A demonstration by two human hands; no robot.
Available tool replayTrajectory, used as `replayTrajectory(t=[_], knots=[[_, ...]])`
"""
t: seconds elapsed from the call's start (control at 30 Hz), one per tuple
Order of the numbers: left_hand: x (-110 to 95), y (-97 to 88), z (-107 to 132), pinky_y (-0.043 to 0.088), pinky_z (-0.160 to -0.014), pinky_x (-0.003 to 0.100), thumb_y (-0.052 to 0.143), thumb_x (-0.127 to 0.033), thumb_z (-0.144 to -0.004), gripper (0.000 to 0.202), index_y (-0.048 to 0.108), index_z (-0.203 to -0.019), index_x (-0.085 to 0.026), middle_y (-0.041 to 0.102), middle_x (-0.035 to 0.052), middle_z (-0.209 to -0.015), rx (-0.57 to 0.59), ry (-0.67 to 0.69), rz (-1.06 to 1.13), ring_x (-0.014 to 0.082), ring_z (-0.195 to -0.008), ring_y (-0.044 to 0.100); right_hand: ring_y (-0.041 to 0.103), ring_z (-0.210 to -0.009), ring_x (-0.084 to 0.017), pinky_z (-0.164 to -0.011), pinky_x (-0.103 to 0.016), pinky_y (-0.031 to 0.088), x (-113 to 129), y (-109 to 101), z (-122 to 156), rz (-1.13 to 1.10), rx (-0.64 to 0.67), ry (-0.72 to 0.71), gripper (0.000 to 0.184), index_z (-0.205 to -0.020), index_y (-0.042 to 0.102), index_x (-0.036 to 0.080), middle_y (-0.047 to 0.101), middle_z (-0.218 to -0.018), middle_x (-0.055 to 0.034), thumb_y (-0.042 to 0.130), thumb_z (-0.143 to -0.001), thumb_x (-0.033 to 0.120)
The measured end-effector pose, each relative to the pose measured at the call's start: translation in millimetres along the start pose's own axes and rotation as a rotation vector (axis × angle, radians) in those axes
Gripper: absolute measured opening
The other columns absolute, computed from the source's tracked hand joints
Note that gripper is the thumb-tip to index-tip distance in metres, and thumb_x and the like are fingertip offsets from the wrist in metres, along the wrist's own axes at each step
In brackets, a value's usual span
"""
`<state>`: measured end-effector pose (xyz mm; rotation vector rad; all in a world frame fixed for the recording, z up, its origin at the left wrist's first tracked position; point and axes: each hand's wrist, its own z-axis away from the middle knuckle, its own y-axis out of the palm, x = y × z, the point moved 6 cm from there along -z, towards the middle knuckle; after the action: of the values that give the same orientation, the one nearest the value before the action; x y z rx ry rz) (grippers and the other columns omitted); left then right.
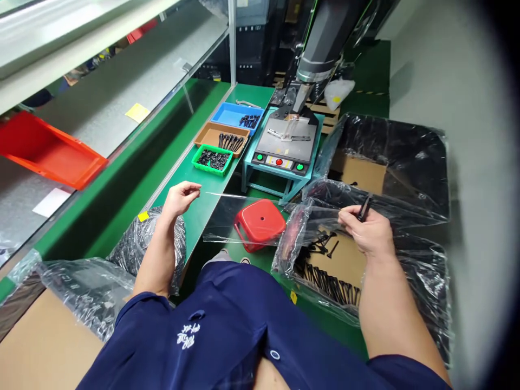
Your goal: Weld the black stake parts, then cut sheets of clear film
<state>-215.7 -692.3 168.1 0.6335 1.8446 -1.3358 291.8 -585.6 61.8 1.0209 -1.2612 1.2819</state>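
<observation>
My left hand (180, 198) pinches the corner of a clear plastic bag (227, 216) that stretches out above the green bench edge and a red stool (259, 222). My right hand (365, 230) is closed on black stick-like parts (364, 208) and seems to hold the bag's other end, over a plastic-lined cardboard box (345, 265) with several more black parts (333, 281) in it.
On the green bench (195, 179) stand a green tray (212, 160), a brown tray (221, 136) and a blue tray (236, 115) of black parts. A teal press machine (284, 146) is beside them. A second lined box (390, 157) is behind; a red bin (49, 151) at left.
</observation>
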Motion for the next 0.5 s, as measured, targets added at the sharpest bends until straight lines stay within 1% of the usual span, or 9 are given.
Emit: replayTrajectory(t=[0.1, 0.17, 0.27, 0.33, 0.43, 0.5], knots=[[2.7, -4.4, -20.2, 0.054, -0.071, 0.031, 0.073, -0.036, -0.073, 0.029, 0.075, -0.092, -0.014, 0.073, 0.0053, -0.077, 0.014, -0.028, 0.033, 0.0187, -0.071, 0.069, 0.037, -0.041, -0.007, -0.038, -0.02, 0.024, 2.5, 17.4, -16.1, -0.066, 0.014, -0.023, 0.038, -0.073, 0.065, 0.018, 0.059, -0.057, 0.0026, 0.084, -0.058, 0.047], [7.0, -6.0, -34.4, 0.055, -0.071, 0.032, 0.074, -0.037, -0.072, 0.03, 0.074, -0.091, -0.014, 0.073, 0.0054, -0.076, 0.032, -0.047, 0.051, 0.0193, -0.071, 0.069, 0.038, -0.041, -0.007, -0.037, -0.019, 0.024, 1.3, 26.0, -24.6, -0.071, -0.016, -0.004, 0.037, -0.069, 0.064, 0.018, 0.059, -0.056, 0.0019, 0.085, -0.056, 0.046], [15.7, -5.8, -58.9, 0.054, -0.069, 0.032, 0.074, -0.038, -0.071, 0.031, 0.074, -0.089, -0.014, 0.073, 0.0053, -0.075, 0.077, -0.058, 0.042, 0.0199, -0.07, 0.07, 0.041, -0.042, -0.007, -0.036, -0.019, 0.025, 0.1, 34.6, -34.4, -0.075, -0.071, 0.013, 0.037, -0.069, 0.064, 0.019, 0.06, -0.056, 0.0012, 0.087, -0.055, 0.044], [22.2, -4.8, -77.4, 0.053, -0.068, 0.031, 0.073, -0.039, -0.071, 0.03, 0.073, -0.088, -0.014, 0.073, 0.0052, -0.075, 0.102, -0.061, 0.043, 0.0197, -0.07, 0.07, 0.039, -0.041, -0.007, -0.035, -0.019, 0.024, 0.8, 39.5, -38.8, -0.095, -0.088, 0.013, 0.037, -0.069, 0.063, 0.02, 0.06, -0.056, 0.0015, 0.087, -0.055, 0.043], [31.6, -2.4, -106.3, 0.053, -0.068, 0.03, 0.073, -0.04, -0.07, 0.03, 0.073, -0.086, -0.015, 0.073, 0.0051, -0.076, 0.132, -0.061, 0.065, 0.0187, -0.069, 0.069, 0.036, -0.04, -0.006, -0.034, -0.019, 0.023, 3.4, 47.0, -43.0, -0.149, -0.086, 0.015, 0.038, -0.068, 0.061, 0.02, 0.059, -0.057, 0.0016, 0.089, -0.055, 0.042], [36.7, -0.2, -124.3, 0.053, -0.068, 0.03, 0.073, -0.041, -0.069, 0.03, 0.073, -0.085, -0.015, 0.073, 0.0048, -0.074, 0.16, -0.056, 0.077, 0.0184, -0.069, 0.068, 0.037, -0.041, -0.006, -0.034, -0.019, 0.023, 6.6, 52.2, -44.4, -0.198, -0.066, 0.012, 0.039, -0.066, 0.06, 0.02, 0.059, -0.059, 0.001, 0.09, -0.055, 0.042]])
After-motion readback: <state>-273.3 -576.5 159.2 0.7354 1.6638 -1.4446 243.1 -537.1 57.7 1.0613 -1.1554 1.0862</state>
